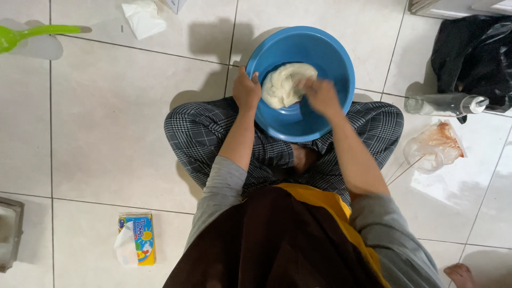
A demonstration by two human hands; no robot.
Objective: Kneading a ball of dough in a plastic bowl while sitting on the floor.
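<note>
We are sitting cross-legged on the tiled floor [106, 122], and a blue bowl [325, 53] is resting on our legs, tipping a little toward us. Our left hand [246, 89] is curling over the near left rim of the bowl, with the fingers pressed on the edge to keep it steady. Our right hand [320, 96] is pushing down into the dough [285, 85]; it looks blurry, so we cannot tell if its fingers are spread or closed.

The dough is sitting inside the bowl, on the left half. It is already one soft, pale lump with folds on it, so we think the mixing is done. It is looking bumpy and not smooth yet, so we think more squeezing is left. The lump is longer one way: it is running from near-left to far-right, and its far end is pointing at the back rim.

Farther off, a clear bottle [445, 104] is lying on its side.
</note>
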